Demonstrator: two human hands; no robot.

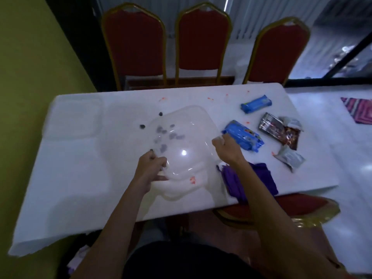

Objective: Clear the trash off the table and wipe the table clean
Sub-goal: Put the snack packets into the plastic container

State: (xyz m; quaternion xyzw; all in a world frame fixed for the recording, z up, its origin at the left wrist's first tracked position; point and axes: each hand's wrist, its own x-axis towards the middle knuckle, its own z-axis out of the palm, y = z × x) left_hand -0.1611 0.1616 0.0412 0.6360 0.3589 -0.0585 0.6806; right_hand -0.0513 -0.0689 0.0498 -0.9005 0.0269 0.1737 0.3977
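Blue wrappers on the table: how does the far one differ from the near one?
The far blue wrapper looks smaller and slimmer; the near blue wrapper looks larger and flatter.
The far one lies apart from both hands; the near one lies right beside the right hand, contact unclear.
The far one slants up to the right; the near one slants down to the right.
Both lie on the white table.

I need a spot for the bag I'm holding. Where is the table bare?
The left end of the table is bare, from the clear bag to the left edge. The right side is crowded: blue packets, foil wrappers and the purple cloth by the right hand.
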